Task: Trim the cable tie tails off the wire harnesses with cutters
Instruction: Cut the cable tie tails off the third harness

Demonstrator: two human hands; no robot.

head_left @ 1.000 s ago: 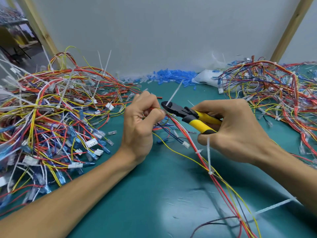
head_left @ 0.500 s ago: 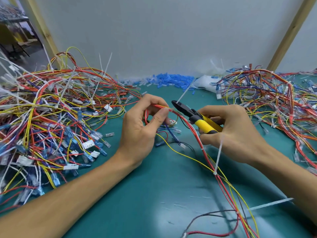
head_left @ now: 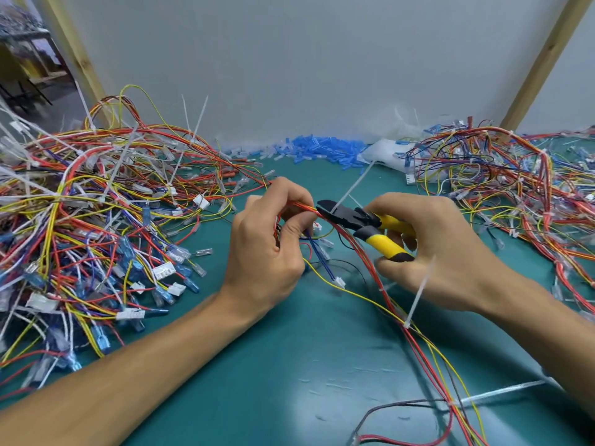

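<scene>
My left hand [head_left: 270,249] pinches a red and yellow wire harness [head_left: 386,304] that runs down to the lower right over the teal table. Yellow-handled cutters [head_left: 363,225] sit in my right hand [head_left: 444,252]. Their black jaws are at the base of a white cable tie tail [head_left: 354,185] that sticks up right beside my left fingertips. Two more tie tails stand on the same harness, one [head_left: 418,292] below my right hand and one [head_left: 502,391] near the lower right.
A big tangle of harnesses with long white tie tails [head_left: 96,214] fills the left. Another pile of harnesses [head_left: 515,188] lies at the right. Blue connector sleeves [head_left: 322,149] and a white plastic bag [head_left: 386,154] lie along the back wall. The teal mat [head_left: 289,381] shows in front.
Both hands dipped with the harness and have come back up. The cutter jaws have moved left onto the base of the upright tie tail by my left fingers.
</scene>
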